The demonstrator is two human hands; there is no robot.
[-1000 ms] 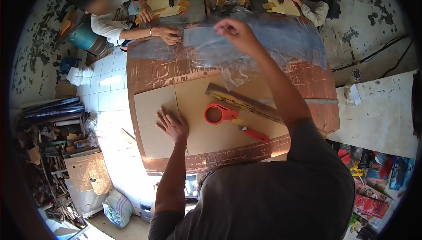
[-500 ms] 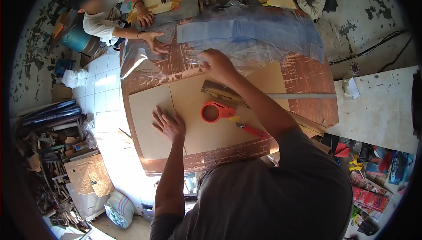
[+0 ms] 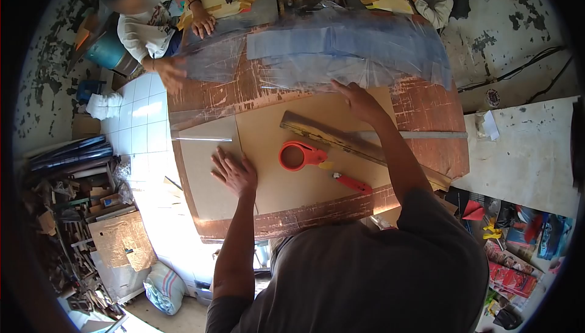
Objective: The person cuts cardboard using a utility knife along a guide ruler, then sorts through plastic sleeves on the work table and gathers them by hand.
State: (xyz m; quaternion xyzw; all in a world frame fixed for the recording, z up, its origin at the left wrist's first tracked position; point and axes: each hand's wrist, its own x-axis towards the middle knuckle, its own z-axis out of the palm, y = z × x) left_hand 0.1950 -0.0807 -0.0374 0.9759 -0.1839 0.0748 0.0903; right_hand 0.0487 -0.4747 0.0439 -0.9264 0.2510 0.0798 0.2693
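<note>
The left hand [image 3: 235, 173] lies flat, fingers spread, on the cardboard [image 3: 277, 187] at the table's near side. The right hand [image 3: 359, 101] reaches forward, forefinger extended and grip loose, by the plastic sheets [image 3: 341, 42].

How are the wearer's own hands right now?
Left hand: open, flat on the cardboard, holding nothing.
Right hand: near the plastic sheets; whether holding anything cannot be told.
</note>
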